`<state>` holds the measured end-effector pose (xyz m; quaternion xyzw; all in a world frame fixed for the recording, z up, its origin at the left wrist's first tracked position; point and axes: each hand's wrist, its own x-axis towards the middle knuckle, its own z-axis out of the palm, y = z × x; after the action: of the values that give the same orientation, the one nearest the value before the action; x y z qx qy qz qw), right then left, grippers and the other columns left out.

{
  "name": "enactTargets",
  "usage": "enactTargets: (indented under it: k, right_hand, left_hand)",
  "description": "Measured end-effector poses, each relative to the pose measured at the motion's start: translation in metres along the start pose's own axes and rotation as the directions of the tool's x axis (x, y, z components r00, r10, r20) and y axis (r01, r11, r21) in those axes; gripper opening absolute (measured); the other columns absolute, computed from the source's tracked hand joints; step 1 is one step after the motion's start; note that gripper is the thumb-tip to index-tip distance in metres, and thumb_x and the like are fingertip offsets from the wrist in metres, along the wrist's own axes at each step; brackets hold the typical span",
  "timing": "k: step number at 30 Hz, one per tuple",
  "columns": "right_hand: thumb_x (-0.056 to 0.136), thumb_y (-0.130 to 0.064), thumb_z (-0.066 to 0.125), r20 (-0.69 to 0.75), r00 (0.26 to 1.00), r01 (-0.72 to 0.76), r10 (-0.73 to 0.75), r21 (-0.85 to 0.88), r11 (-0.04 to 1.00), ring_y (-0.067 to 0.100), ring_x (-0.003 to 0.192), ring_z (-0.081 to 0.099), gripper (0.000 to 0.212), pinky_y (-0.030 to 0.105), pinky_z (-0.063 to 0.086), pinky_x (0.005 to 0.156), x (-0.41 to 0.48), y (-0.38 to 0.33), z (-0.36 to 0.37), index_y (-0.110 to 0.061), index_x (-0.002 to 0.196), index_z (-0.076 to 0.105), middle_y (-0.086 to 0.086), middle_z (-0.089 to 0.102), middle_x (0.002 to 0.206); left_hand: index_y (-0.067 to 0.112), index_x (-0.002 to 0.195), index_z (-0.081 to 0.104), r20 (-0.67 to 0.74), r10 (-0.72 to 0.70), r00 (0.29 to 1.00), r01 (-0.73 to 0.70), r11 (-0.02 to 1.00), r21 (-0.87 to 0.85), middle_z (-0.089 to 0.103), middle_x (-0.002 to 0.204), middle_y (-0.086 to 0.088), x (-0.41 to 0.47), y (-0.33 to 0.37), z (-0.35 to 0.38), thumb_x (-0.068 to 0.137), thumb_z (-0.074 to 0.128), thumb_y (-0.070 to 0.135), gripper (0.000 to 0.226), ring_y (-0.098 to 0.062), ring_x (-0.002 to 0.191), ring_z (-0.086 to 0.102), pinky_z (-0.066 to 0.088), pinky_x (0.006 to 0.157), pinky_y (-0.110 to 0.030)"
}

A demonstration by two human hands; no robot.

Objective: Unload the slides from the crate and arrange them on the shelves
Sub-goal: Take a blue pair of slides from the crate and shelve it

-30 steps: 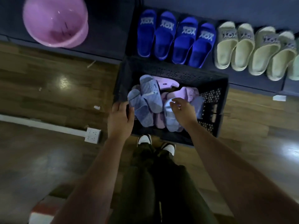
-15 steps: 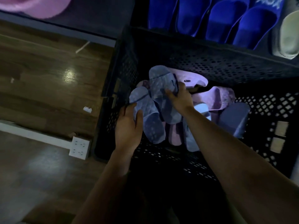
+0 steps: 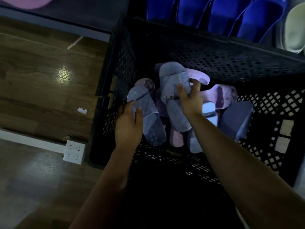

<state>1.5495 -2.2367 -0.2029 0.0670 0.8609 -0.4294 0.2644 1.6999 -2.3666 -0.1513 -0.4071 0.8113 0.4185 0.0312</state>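
Note:
A black perforated crate (image 3: pixel 214 53) stands on the floor in front of me, holding several pale blue and pink slides. My left hand (image 3: pixel 128 126) grips the left side of a pale blue slide (image 3: pixel 146 118) lying at the crate's left. My right hand (image 3: pixel 189 98) curls its fingers round the strap of a second pale blue slide (image 3: pixel 173 83) in the middle. Pink slides (image 3: pixel 221 95) and a darker blue slide (image 3: pixel 236 118) lie to the right. Beyond the crate, bright blue slides (image 3: pixel 214 14) and a cream slide (image 3: pixel 295 28) sit on the low shelf.
A white power strip (image 3: pixel 74 152) with its white cable channel lies on the wooden floor (image 3: pixel 41 80) left of the crate. A pink basin (image 3: pixel 28 1) shows at the top left edge. Small white scraps lie on the floor.
The view has closed in on the crate. My left hand slid further onto the left slide and my right hand closed over the strap of the middle slide.

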Motion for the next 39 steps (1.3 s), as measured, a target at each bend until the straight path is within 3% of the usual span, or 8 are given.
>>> enactTargets:
  k: [3, 9, 13, 18, 22, 26, 32, 39]
  right_hand:
    - [0.093, -0.045, 0.053, -0.064, 0.998, -0.001, 0.004, 0.042, 0.999, 0.021, 0.093, 0.059, 0.045, 0.027, 0.042, 0.071, -0.016, 0.003, -0.018, -0.023, 0.130, 0.041, -0.005, 0.060, 0.104]
    - [0.093, -0.046, 0.055, -0.055, 0.997, -0.044, 0.047, 0.050, 0.998, 0.012, 0.091, 0.059, 0.042, 0.022, 0.044, 0.066, -0.047, 0.024, -0.045, -0.028, 0.129, 0.043, -0.008, 0.061, 0.103]
    - [0.091, -0.048, 0.056, -0.070, 0.992, -0.105, 0.108, 0.051, 0.993, 0.018, 0.091, 0.059, 0.039, 0.031, 0.047, 0.075, -0.056, 0.039, -0.052, -0.034, 0.125, 0.044, -0.006, 0.059, 0.096]
    - [0.088, -0.053, 0.056, -0.062, 0.989, -0.129, 0.132, 0.051, 0.990, 0.020, 0.090, 0.061, 0.038, 0.038, 0.052, 0.081, -0.058, 0.048, -0.055, -0.042, 0.122, 0.043, -0.004, 0.062, 0.094]
    - [0.088, -0.053, 0.058, -0.066, 0.989, -0.129, 0.134, 0.083, 0.988, 0.018, 0.096, 0.062, 0.035, 0.036, 0.052, 0.084, -0.056, 0.047, -0.058, -0.046, 0.119, 0.044, -0.005, 0.063, 0.103]
    - [0.088, -0.051, 0.058, -0.076, 0.986, -0.137, 0.147, 0.119, 0.983, 0.014, 0.090, 0.063, 0.035, 0.031, 0.051, 0.078, -0.061, 0.038, -0.069, -0.040, 0.120, 0.047, -0.003, 0.065, 0.100]
    - [0.090, -0.045, 0.059, -0.126, 0.972, -0.173, 0.200, 0.200, 0.964, -0.017, 0.066, 0.055, 0.035, 0.005, 0.040, 0.052, -0.099, -0.016, -0.115, -0.031, 0.120, 0.048, -0.021, 0.057, 0.085]
    - [0.087, -0.050, 0.060, -0.176, 0.959, -0.153, 0.221, 0.332, 0.931, 0.008, 0.091, 0.063, 0.028, 0.026, 0.049, 0.074, -0.175, -0.122, -0.199, -0.041, 0.112, 0.051, -0.013, 0.065, 0.100]
  left_hand:
    - [0.011, 0.133, 0.049, 0.004, -0.042, 0.999, 0.042, 0.998, 0.053, 0.051, 0.132, -0.010, 0.010, 0.006, 0.004, 0.100, 0.039, 0.034, 0.041, -0.023, 0.117, 0.051, 0.037, 0.090, -0.024]
    - [0.003, 0.135, 0.045, 0.003, -0.235, 0.972, 0.233, 0.962, 0.140, 0.049, 0.135, -0.020, 0.035, -0.009, 0.031, 0.100, 0.040, 0.032, 0.046, -0.035, 0.119, 0.049, 0.041, 0.098, -0.040]
    - [-0.001, 0.139, 0.036, 0.095, -0.663, 0.743, 0.665, 0.747, 0.012, 0.045, 0.139, -0.021, 0.044, -0.022, 0.057, 0.095, 0.042, 0.048, 0.066, -0.035, 0.120, 0.050, 0.044, 0.095, -0.036]
    - [0.011, 0.129, 0.047, 0.381, -0.735, 0.560, 0.824, 0.446, -0.351, 0.052, 0.131, -0.010, 0.048, -0.042, 0.070, 0.075, 0.062, 0.064, 0.077, -0.026, 0.112, 0.055, 0.048, 0.097, -0.042]
    - [0.013, 0.130, 0.046, 0.280, -0.732, 0.622, 0.763, 0.485, -0.427, 0.057, 0.123, -0.005, 0.045, -0.046, 0.067, 0.061, 0.073, 0.060, 0.088, -0.026, 0.102, 0.061, 0.054, 0.088, -0.046]
    - [0.019, 0.133, 0.047, 0.165, -0.547, 0.820, 0.562, 0.719, -0.409, 0.059, 0.125, -0.003, 0.036, -0.022, 0.053, 0.057, 0.064, 0.067, 0.091, -0.022, 0.104, 0.061, 0.052, 0.091, -0.045]
    - [0.022, 0.114, 0.043, 0.108, -0.376, 0.920, 0.388, 0.846, -0.366, 0.055, 0.096, 0.014, -0.004, 0.051, 0.005, 0.089, 0.059, 0.043, 0.037, -0.013, 0.093, 0.058, 0.050, 0.083, -0.035]
    - [0.026, 0.108, 0.046, 0.099, -0.264, 0.960, 0.282, 0.893, -0.352, 0.058, 0.099, 0.009, -0.070, 0.173, -0.098, 0.088, 0.059, 0.047, 0.033, -0.012, 0.092, 0.060, 0.050, 0.073, -0.031]
